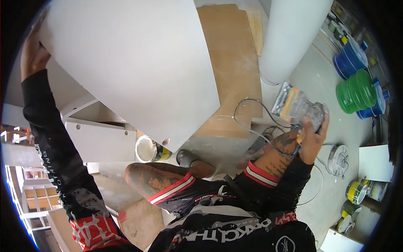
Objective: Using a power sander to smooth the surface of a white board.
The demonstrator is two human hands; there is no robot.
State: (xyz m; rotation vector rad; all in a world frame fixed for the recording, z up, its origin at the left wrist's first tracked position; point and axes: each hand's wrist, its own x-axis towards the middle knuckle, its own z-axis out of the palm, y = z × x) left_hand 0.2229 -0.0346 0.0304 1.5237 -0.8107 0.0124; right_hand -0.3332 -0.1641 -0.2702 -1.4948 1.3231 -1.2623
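Sander (293,106) held, white panel (134,63) alongside
It is gripped by the curled right hand (312,136), off the cardboard (231,50) at right; the left hand (37,56) is set by the panel's left edge, grip indeterminable.

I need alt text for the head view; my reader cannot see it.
A person's right hand holds a power tool, probably a sander, while the left hand touches the edge of a large white panel. Brown cardboard shows beyond.
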